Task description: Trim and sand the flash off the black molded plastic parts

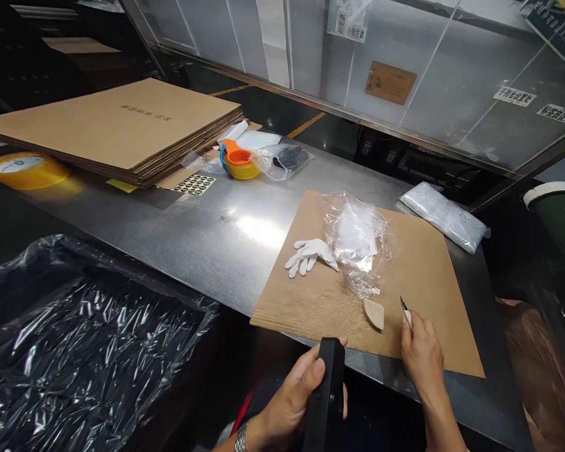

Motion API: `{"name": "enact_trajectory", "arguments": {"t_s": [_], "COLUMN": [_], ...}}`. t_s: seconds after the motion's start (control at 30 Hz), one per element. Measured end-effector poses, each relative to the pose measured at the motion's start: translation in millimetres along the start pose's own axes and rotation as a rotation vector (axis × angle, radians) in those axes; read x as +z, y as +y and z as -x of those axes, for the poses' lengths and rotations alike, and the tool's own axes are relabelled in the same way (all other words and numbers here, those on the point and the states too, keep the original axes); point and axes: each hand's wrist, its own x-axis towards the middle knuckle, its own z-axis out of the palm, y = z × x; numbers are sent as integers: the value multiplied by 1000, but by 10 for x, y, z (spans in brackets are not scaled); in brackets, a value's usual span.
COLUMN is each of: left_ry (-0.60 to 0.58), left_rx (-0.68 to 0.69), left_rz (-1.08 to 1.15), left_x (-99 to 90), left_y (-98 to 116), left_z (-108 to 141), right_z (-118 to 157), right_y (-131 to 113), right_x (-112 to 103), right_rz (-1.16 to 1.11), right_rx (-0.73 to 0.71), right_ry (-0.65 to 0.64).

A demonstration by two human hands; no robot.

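My left hand is wrapped round a black box-shaped object in front of the table's near edge. Over the right part of a flat cardboard sheet, my right hand grips a small knife, its dark pointed tip directed up and away from me. A beige wedge-shaped piece lies on the sheet, left of the knife. Behind it are a crumpled clear plastic bag and a white glove.
On the metal table are stacked cardboard sheets, yellow tape, an orange tape dispenser, a sticker sheet and a plastic-wrapped packet. Black plastic sheeting fills the lower left.
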Motion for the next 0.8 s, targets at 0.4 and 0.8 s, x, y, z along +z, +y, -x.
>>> {"name": "enact_trajectory", "arguments": {"t_s": [0.4,0.8], "left_ry": [107,346], "left_rx": [-79,91], "left_rz": [72,-43], "left_x": [56,103], "left_y": [-18,10], "left_z": [-63,-98], "right_z": [19,701], "right_y": [5,-469], "right_x": [115,-102], "right_rz": [141,-822], "right_rx": [-150,-212], "right_ry": [119,-311]}}
